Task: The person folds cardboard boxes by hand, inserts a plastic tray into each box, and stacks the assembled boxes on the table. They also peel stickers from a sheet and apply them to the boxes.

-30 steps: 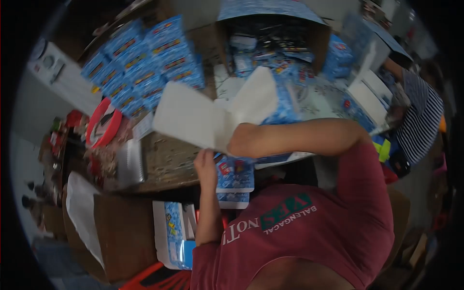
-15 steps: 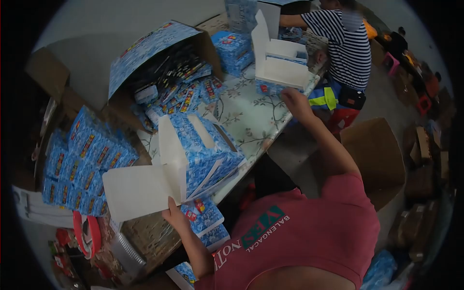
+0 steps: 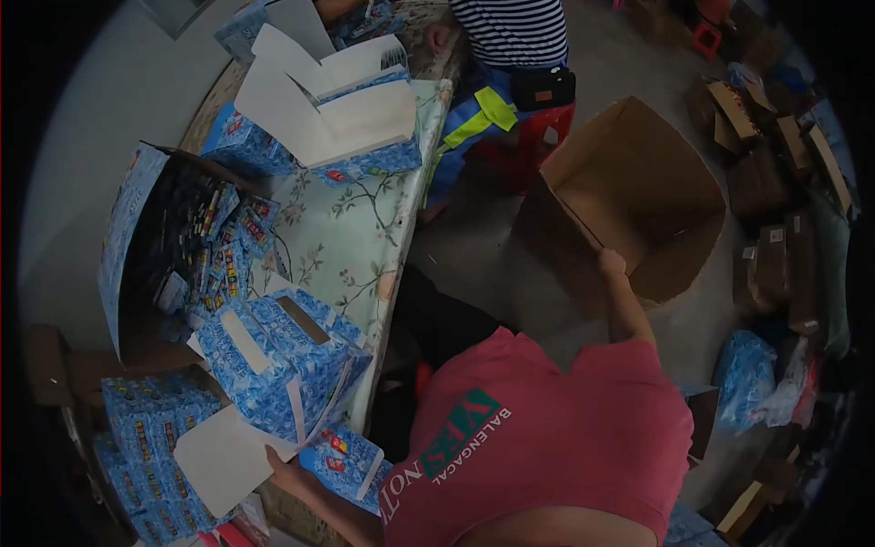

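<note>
My left hand (image 3: pixel 284 472) is closed at the edge of a white cardboard flap (image 3: pixel 219 460), with most of its fingers hidden. That flap joins a blue patterned box (image 3: pixel 273 365), which has slots in its top and leans on the table edge. Off to the right, my right hand (image 3: pixel 612 263) grips the near rim of a large open brown carton (image 3: pixel 652 173) beside the table. Flat blue printed cartons (image 3: pixel 342 460) lie just right of my left hand.
A big tipped box (image 3: pixel 137 237) spills small colourful packets (image 3: pixel 228 264) onto the flowered tablecloth (image 3: pixel 355 237). Beyond stands an open white-lidded box (image 3: pixel 365 128). Stacked blue boxes (image 3: pixel 155 447) sit at lower left. A person in a striped shirt (image 3: pixel 510 32) is at the far end.
The view has turned to the right. My right hand has left the white-lidded box and now grips the brown carton's rim. My left hand stays at the white flap.
</note>
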### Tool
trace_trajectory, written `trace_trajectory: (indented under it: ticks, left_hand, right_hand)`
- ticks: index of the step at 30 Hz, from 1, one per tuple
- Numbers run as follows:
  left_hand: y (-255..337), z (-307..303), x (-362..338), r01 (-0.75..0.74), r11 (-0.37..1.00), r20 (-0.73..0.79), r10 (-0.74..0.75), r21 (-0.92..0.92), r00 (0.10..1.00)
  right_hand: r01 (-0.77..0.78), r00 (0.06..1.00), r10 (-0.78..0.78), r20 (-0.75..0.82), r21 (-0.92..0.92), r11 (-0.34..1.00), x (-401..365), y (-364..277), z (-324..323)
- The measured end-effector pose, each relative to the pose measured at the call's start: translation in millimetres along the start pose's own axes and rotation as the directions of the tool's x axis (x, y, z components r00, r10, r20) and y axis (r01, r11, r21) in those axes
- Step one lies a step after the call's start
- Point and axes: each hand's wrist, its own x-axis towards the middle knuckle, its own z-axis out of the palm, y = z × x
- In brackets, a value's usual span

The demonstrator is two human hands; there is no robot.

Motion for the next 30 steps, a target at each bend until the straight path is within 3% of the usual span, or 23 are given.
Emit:
trace_trajectory:
  ticks: [3, 5, 13, 15, 16, 18, 20, 21, 22, 24, 25, 26, 27, 28, 29, 30]
  left_hand:
    - [3, 7, -1, -0.005, 0.998, 0.007, 0.005, -0.069, 1.000]
    - [15, 22, -12, 0.023, 0.998, -0.013, -0.024, -0.061, 1.000]
    - [58, 79, -58, -0.058, 0.990, -0.039, 0.053, -0.126, 0.998]
    - [67, 98, -76, -0.112, 0.979, -0.034, 0.108, -0.168, 0.994]
    - [69, 104, -82, -0.119, 0.978, -0.061, 0.110, -0.170, 0.992]
    - [72, 115, -94, -0.048, 0.968, -0.031, 0.042, -0.246, 0.999]
    - [79, 131, -110, -0.071, 0.968, -0.016, 0.069, -0.243, 0.997]
    - [82, 137, -112, -0.087, 0.969, 0.022, 0.094, -0.230, 0.995]
    - [80, 139, -108, -0.100, 0.965, 0.002, 0.104, -0.243, 0.995]
    - [67, 139, -97, -0.118, 0.950, 0.101, 0.153, -0.291, 0.983]
    - [62, 142, -89, -0.131, 0.946, 0.080, 0.161, -0.297, 0.984]
    - [57, 145, -81, -0.099, 0.960, 0.105, 0.131, -0.263, 0.986]
    - [50, 144, -73, -0.066, 0.971, 0.130, 0.098, -0.231, 0.987]
    - [39, 138, -64, -0.075, 0.968, 0.112, 0.104, -0.240, 0.988]
    - [24, 132, -54, -0.135, 0.979, 0.166, 0.160, -0.150, 0.973]
    - [24, 129, -50, -0.199, 0.978, 0.221, 0.208, -0.060, 0.953]
  right_hand:
    - [0.222, 0.957, -0.240, -0.164, -0.119, 0.968, -17, -38, -2]
    - [0.304, 0.923, -0.305, -0.233, -0.042, 0.952, -28, -76, -20]
    - [0.508, 0.859, -0.492, -0.146, 0.117, 0.853, -51, -223, 0]
    - [0.683, 0.727, -0.686, -0.042, 0.148, 0.715, -58, -242, -20]
    - [0.702, 0.708, -0.705, -0.036, 0.144, 0.697, -63, -250, -42]
    - [0.507, 0.775, -0.632, -0.005, 0.601, 0.617, -72, -268, -101]
    - [0.351, 0.778, -0.622, -0.087, 0.882, 0.315, -70, -283, -128]
    - [0.544, 0.754, -0.573, -0.321, 0.794, 0.271, -75, -297, -148]
    - [0.712, 0.672, -0.507, -0.540, 0.660, 0.239, -81, -313, -168]
    - [0.909, 0.402, -0.482, -0.779, 0.402, 0.109, -85, -354, -196]
    - [0.912, 0.389, -0.491, -0.780, 0.400, 0.087, -84, -380, -202]
    - [0.988, 0.142, -0.525, -0.839, 0.090, 0.123, -82, -407, -208]
    - [0.962, -0.112, -0.562, -0.820, -0.231, 0.145, -80, -428, -215]
    - [0.964, -0.127, -0.560, -0.819, -0.235, 0.125, -70, -444, -210]
    - [0.926, 0.071, -0.799, -0.597, -0.257, 0.275, -56, -459, -194]
    - [0.856, 0.298, -0.903, -0.311, -0.331, 0.396, -55, -471, -192]
